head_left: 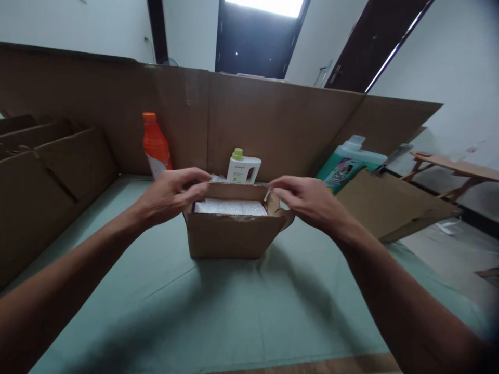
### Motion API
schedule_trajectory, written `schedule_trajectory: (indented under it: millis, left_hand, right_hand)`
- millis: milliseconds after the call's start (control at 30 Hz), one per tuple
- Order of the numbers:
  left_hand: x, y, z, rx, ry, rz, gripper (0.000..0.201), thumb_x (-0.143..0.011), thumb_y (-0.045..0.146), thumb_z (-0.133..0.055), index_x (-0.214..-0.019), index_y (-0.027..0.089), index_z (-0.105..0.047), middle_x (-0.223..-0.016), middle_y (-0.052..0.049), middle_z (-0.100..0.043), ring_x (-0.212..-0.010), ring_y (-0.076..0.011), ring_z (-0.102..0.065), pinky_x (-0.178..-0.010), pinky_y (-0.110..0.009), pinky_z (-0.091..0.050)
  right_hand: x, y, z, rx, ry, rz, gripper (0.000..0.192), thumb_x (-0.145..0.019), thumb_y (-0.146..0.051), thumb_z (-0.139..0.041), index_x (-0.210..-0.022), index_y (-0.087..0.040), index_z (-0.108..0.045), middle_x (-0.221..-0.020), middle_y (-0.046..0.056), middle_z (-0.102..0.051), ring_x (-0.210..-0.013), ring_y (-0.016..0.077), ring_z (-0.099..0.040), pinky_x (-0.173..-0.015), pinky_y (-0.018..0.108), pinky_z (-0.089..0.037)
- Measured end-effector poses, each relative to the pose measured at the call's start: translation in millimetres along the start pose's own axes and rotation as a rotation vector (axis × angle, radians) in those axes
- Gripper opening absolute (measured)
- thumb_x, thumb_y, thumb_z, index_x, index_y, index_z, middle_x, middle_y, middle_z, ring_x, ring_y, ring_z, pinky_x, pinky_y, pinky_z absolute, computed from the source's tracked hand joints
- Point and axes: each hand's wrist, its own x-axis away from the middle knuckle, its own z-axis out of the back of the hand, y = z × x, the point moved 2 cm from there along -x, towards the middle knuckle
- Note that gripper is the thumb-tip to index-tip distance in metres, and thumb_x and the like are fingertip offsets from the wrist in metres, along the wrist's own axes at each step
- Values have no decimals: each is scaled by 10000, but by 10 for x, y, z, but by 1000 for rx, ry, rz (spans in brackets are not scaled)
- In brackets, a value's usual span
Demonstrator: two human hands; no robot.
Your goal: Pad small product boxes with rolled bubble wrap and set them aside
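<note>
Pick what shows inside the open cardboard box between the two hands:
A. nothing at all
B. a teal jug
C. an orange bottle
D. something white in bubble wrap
D. The small cardboard box holds a white bubble-wrapped item, with the left hand and right hand at its top flaps.

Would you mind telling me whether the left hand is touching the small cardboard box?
Touching. The head view shows the left hand with its fingers resting on the upper left edge of the small cardboard box.
</note>
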Motion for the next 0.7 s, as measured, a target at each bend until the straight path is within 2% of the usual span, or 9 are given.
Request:
schedule_trajectory:
  millis: [67, 100, 233, 300, 400, 467, 533, 633, 700]
  left_hand:
    - [376, -147, 76, 22, 300, 41, 304, -898, 429, -589, -1067, 208, -711, -1017, -57, -748, -944, -211, -678, -852, -325, -521]
    - [554, -261, 43, 37, 357, 78, 358, -880, 439, -618, -1147, 209, -682, -1071, -70, -740, -981, -222, -675, -901, -359, -522]
    - [957, -773, -444, 174, 208, 237, 909, -735, 533, -751, -1502, 217, -381, -1473, -159, -534, -1311, -331, -539, -1089, -532, -436]
    - [930, -913, -735, 265, 126, 265, 1060, -683, 552, -786, -1551, 214, -281, -1568, -173, -414, -1406, -365, -442, -1146, -557, -374]
    - [731, -914, -1061, 444, 44, 257, 1094, -701, 586, -758, -1568, 192, -219, -1512, -185, -478, -1342, -367, -513, -1106, -519, -441]
    - [660, -832, -1177, 468, 59, 243, 1104, -714, 595, -740, -1575, 176, -189, -1480, -191, -506, -1333, -371, -518, -1089, -508, -463]
    - [767, -737, -1226, 405, 96, 228, 1119, -708, 585, -745, -1581, 168, -184, -1508, -198, -473, -1381, -391, -460, -1120, -531, -428]
    - [1287, -659, -1152, 259, 186, 234, 1088, -681, 561, -774, -1573, 203, -266, -1533, -160, -463, -1422, -413, -404, -1162, -560, -377]
    - [1716, -683, -980, 184, 258, 318, 936, -688, 562, -771, -1511, 308, -405, -1400, -84, -605, -1338, -400, -507, -1098, -570, -458]
  right_hand:
    - [356, 183, 61, -113, 189, -154, 220, -896, -347, -568, -895, -212, -742, -873, 45, -777, -793, 206, -703, -692, 289, -514]
    - [528, 286, 15, -176, 223, -222, 240, -886, -407, -594, -913, -218, -738, -901, 56, -777, -831, 225, -710, -719, 315, -531]
    - [904, 593, -619, -427, 51, -351, 604, -730, -529, -741, -1239, -221, -632, -1194, 115, -731, -1017, 289, -699, -765, 391, -582]
    - [876, 633, -998, -555, -1, -375, 726, -668, -557, -783, -1274, -204, -595, -1227, 136, -718, -1021, 298, -698, -800, 417, -590]
    - [754, 593, -1309, -694, 10, -410, 694, -627, -576, -803, -1167, -170, -643, -1162, 149, -745, -1011, 313, -708, -858, 443, -589]
    - [777, 546, -1302, -706, 15, -434, 650, -620, -575, -802, -1101, -156, -675, -1109, 150, -764, -1029, 341, -707, -888, 471, -583]
    - [937, 477, -1194, -661, 10, -447, 563, -642, -564, -789, -1032, -166, -711, -1058, 144, -779, -1016, 370, -712, -879, 499, -588]
    - [1284, 216, -1075, -622, 7, -377, 444, -710, -530, -762, -1029, -221, -746, -1065, 116, -780, -1030, 383, -712, -889, 526, -593]
    - [1418, -72, -1114, -605, 12, -263, 445, -743, -508, -754, -1109, -257, -736, -1120, 101, -763, -1081, 375, -697, -929, 536, -584]
